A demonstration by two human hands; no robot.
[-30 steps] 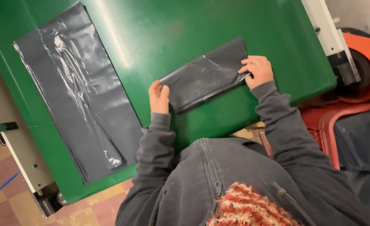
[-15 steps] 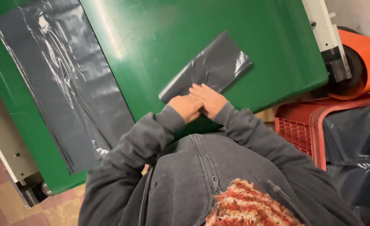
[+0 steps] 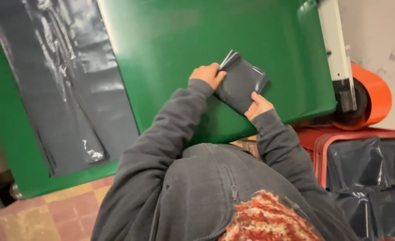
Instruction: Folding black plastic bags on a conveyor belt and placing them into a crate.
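Folded dark grey plastic bag point(image 3: 241, 81) lay right of frame centre on the green table point(image 3: 170, 40); compact rectangle, glossy film, creased, pale highlights along its upper edge where the layers showed as thin stripes; table surface smooth, flat, semi-gloss green, with a soft sheen.

Left hand point(image 3: 208, 74) sat at the bag's upper left edge, fingers curled over the fold, gripping it; right hand point(image 3: 257, 105) was at the bag's lower right edge, fingers pressed on the film, thumb side hidden, so whether it pinched or only pressed could not be told; hands apart, one at each end of the bundle.

Both arms in soft grey hooded sweatshirt point(image 3: 197, 187), matte knit; red and cream woolly hat point(image 3: 269, 218) at bottom centre.

Upper left of frame: a long flat sheet of the same grey plastic point(image 3: 59, 85), wrinkled, shiny, spread on the table, well apart from the hands.

Right edge: orange roll point(image 3: 371, 96) on a white frame; below it a red crate point(image 3: 340, 140) lined with dark bags; lower left, worn tiled floor point(image 3: 50, 214).
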